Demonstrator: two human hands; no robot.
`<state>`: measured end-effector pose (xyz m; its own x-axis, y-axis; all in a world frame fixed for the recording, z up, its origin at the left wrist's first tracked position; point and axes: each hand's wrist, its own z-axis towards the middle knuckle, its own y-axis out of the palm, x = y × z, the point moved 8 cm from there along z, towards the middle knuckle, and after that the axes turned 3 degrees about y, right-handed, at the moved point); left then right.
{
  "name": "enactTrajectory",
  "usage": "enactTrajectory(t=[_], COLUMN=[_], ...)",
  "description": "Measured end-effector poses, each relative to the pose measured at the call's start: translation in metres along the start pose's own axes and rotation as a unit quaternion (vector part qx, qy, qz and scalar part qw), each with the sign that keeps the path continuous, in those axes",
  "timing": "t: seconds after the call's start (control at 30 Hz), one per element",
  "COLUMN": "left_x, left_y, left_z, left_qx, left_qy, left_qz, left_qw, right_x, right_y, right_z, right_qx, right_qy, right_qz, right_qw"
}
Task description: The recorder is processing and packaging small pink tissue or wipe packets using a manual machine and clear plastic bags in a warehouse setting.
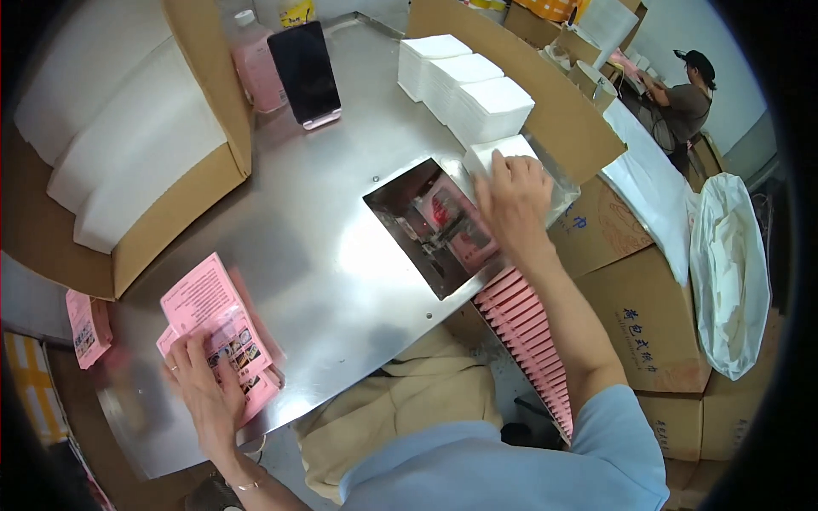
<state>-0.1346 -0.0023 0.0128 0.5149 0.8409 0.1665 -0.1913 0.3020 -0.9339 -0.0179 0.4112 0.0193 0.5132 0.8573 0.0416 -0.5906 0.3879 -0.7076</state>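
Note:
My left hand bends over a stack of pink printed packets at the left of the metal table. Its fingers curl onto the upper packet, with the thumb lying across the printed pictures. Another pink printed piece shows just beyond the fingertips. At the right edge, my right hand closes over the nearest pile of folded white tissues, thumb on its left side. The fingers cover part of that pile. Between my hands is a rectangular opening in the tabletop, with pink pieces and dark machine parts inside.
More white tissue piles stand behind my right hand, beside a cardboard flap. A phone on a stand and a pink bottle are at the back. Pink packets fill a chute below. A co-worker sits far right.

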Motion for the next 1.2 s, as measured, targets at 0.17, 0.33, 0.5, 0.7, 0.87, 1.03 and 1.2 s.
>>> enactTrajectory(t=[0.17, 0.33, 0.5, 0.7, 0.87, 1.03, 1.2], left_x=[0.001, 0.127, 0.175, 0.166, 0.164, 0.163, 0.169], left_y=[0.004, 0.046, 0.068, 0.076, 0.070, 0.071, 0.060], left_z=[0.006, 0.017, 0.008, 0.018, 0.020, 0.019, 0.019], left_qx=[0.017, -0.062, -0.056, -0.077, -0.037, -0.018, 0.070], left_qy=[0.082, 0.196, 0.270, 0.173, 0.174, 0.133, 0.174], left_qz=[0.028, -0.264, -0.271, -0.201, -0.156, -0.058, -0.092], left_qw=[0.996, 0.942, 0.922, 0.961, 0.972, 0.989, 0.978], right_x=[0.034, 0.049, -0.066, -0.137, -0.168, -0.031, 0.033], right_y=[0.033, 0.028, -0.016, -0.019, -0.012, -0.020, 0.029], right_z=[0.005, 0.002, -0.046, -0.055, -0.066, -0.001, 0.001], right_qx=[-0.043, -0.004, -0.129, -0.139, -0.210, -0.027, -0.012], right_qy=[0.028, 0.042, -0.136, -0.237, -0.293, -0.019, -0.011], right_qz=[0.021, 0.114, 0.329, 0.239, 0.297, 0.064, 0.034], right_qw=[0.998, 0.993, 0.925, 0.931, 0.884, 0.997, 0.999])
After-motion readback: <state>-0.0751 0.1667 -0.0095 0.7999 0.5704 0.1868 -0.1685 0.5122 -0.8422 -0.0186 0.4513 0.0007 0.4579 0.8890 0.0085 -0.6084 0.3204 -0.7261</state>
